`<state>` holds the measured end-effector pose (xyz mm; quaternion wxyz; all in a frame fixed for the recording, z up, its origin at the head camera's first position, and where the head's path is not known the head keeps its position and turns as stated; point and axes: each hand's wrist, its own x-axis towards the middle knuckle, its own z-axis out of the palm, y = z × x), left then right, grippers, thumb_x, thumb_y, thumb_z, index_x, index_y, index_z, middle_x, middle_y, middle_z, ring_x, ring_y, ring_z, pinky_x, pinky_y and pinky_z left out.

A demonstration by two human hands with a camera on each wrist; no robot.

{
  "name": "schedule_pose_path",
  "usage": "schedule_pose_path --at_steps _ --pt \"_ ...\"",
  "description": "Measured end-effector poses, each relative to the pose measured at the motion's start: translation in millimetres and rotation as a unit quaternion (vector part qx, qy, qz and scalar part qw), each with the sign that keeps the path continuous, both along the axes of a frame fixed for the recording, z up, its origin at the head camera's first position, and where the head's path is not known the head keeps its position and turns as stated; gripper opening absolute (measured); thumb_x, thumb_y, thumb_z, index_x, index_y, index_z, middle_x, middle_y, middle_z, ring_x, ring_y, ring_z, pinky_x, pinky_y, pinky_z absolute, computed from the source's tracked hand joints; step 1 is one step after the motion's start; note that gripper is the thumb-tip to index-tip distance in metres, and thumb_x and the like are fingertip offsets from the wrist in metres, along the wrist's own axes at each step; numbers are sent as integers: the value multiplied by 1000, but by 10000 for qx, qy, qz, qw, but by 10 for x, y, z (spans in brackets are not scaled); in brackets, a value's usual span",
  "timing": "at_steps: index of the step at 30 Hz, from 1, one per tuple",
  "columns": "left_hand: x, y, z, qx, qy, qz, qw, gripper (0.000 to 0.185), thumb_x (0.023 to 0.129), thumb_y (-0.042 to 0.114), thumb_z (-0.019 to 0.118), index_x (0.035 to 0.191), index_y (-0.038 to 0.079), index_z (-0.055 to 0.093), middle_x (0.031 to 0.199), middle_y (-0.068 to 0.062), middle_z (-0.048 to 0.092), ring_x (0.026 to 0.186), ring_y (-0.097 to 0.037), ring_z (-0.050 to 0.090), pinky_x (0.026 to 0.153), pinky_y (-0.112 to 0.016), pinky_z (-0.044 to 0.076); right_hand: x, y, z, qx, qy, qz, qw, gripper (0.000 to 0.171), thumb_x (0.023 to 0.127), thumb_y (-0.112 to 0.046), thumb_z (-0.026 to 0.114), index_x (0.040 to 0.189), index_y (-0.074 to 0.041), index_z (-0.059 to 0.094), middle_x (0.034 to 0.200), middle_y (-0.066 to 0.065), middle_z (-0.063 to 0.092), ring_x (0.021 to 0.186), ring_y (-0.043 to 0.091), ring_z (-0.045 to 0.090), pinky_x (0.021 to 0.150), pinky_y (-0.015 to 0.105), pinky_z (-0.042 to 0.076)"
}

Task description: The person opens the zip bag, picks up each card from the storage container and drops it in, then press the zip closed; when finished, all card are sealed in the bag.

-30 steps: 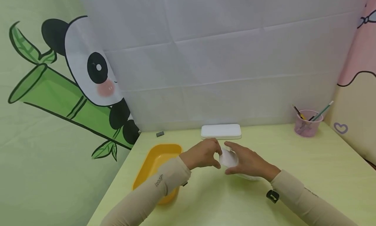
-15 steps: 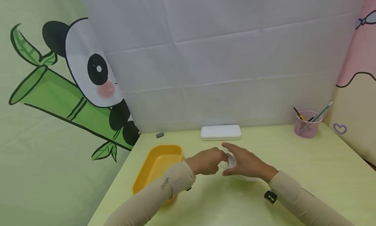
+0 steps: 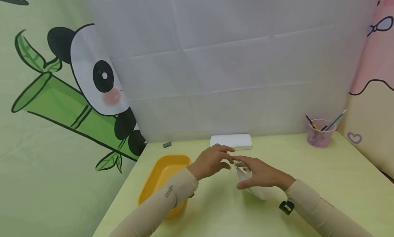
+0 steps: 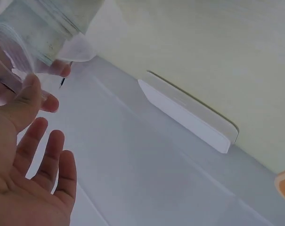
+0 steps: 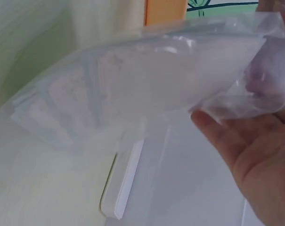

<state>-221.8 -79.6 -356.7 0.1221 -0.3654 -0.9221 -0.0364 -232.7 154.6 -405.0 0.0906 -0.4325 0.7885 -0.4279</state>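
Observation:
A clear plastic bag (image 5: pixel 156 77) with flat, pale card-like pieces inside hangs over the table, tilted, its mouth at the hands. My right hand (image 3: pixel 263 173) holds the bag near that mouth, thumb on the near side and fingers on the far side. My left hand (image 3: pixel 210 161) is at the mouth's left edge. In the left wrist view, its thumb and index finger pinch the clear rim, while the other fingers (image 4: pixel 52 155) are spread loosely. The right hand hides part of the bag in the head view.
A yellow tray (image 3: pixel 149 177) stands left, partly behind the left forearm. At the back lie a white case (image 3: pixel 231 140) and a small dark grey block (image 3: pixel 167 145). A pink cup (image 3: pixel 320 134) with pencils stands at the back right. A white cloth (image 3: pixel 231 76) hangs behind the table.
The left hand went right to the bag's mouth, then drew back up and left, its fingers now more spread. The bag tilts more and its lower end hangs lower.

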Motion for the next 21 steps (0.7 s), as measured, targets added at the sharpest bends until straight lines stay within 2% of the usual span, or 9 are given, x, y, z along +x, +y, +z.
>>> schedule_pose_path --at_steps 3,5,7,9,12,14,15,18,21 --pt "9 -16 23 161 -63 -224 9996 9 88 25 77 95 20 77 126 6 67 114 -16 59 94 -26 47 -13 55 41 -192 -375 503 9978 86 88 -32 79 157 -15 31 158 11 34 137 40 42 104 58 40" --pt "18 -23 48 202 -133 -247 9994 6 89 26 76 93 21 75 121 8 68 113 -14 59 95 -26 47 -28 97 76 -263 -478 719 9959 82 90 -27 76 157 -16 31 160 10 31 138 41 41 106 58 38" --pt "33 -31 88 245 -249 -163 9993 5 90 26 75 93 23 74 116 12 69 108 -11 59 91 -24 47 -36 140 116 -279 -392 819 9955 76 92 -25 75 156 -16 34 159 10 32 139 42 40 107 57 37" --pt "53 -49 133 326 -431 13 9985 4 91 26 74 93 23 73 107 15 68 99 -8 59 86 -23 48 -30 186 161 -230 -207 815 9962 63 94 -26 73 149 -15 45 158 8 36 138 40 42 106 57 37" --pt "63 -99 188 568 -618 122 9964 3 93 24 72 94 21 71 95 15 64 87 -7 58 79 -23 48 -2 237 229 -131 266 597 9978 37 92 -30 75 125 -16 63 151 8 46 134 37 47 102 55 42" --pt "59 -131 220 818 -680 54 9943 3 94 21 71 94 18 69 92 11 61 82 -8 57 78 -24 49 17 252 274 -87 728 289 9969 20 92 -34 75 105 -20 68 141 5 56 126 32 54 97 51 48" --pt "56 -143 234 949 -681 -5 9932 4 94 19 71 93 17 67 91 9 61 82 -9 58 77 -25 49 22 253 293 -98 970 94 9952 18 91 -35 76 100 -22 68 133 3 61 120 28 59 94 49 50" --pt "56 -152 273 1271 -602 -158 9899 5 94 15 71 94 14 66 89 6 61 81 -9 57 77 -24 50 33 254 343 -228 1558 -509 9862 15 91 -33 75 99 -22 69 107 -6 69 98 15 67 85 41 55" --pt "88 -138 301 1516 -597 -123 9866 6 94 12 71 95 13 65 89 6 60 79 -10 56 74 -24 50 47 265 379 -440 1698 -831 9810 18 91 -27 76 105 -18 71 95 -13 69 87 7 67 82 37 56"
